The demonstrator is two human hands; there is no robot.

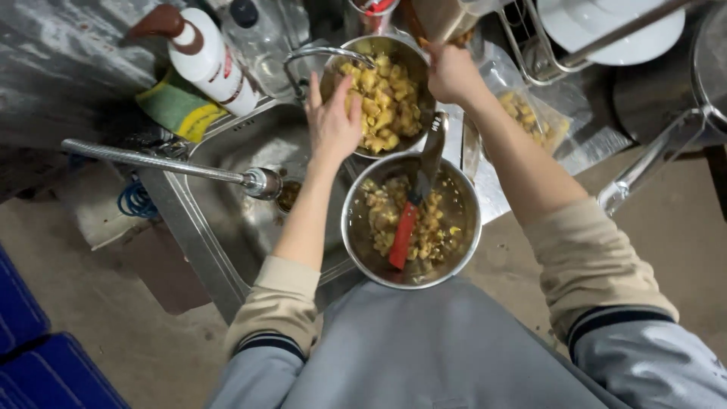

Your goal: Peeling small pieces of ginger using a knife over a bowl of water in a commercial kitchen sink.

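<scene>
My left hand [332, 121] is open, fingers spread, resting on the near rim of a steel colander [418, 62] full of yellow chopped pieces [381, 98]. My right hand [452, 72] is closed around a tan container [443, 17] tilted above the colander's far right rim. Below the colander stands a steel bowl [469, 227] with more yellow pieces, and a red-handled knife [413, 204] leans in it, blade up against the rim.
A steel sink [227, 212] with a long tap [166, 164] lies to the left. A white pump bottle [203, 54] and green-yellow sponge [178, 110] sit behind it. A clear bag of pieces [530, 117], dish rack with plates [606, 30] and blue crates [30, 341] surround.
</scene>
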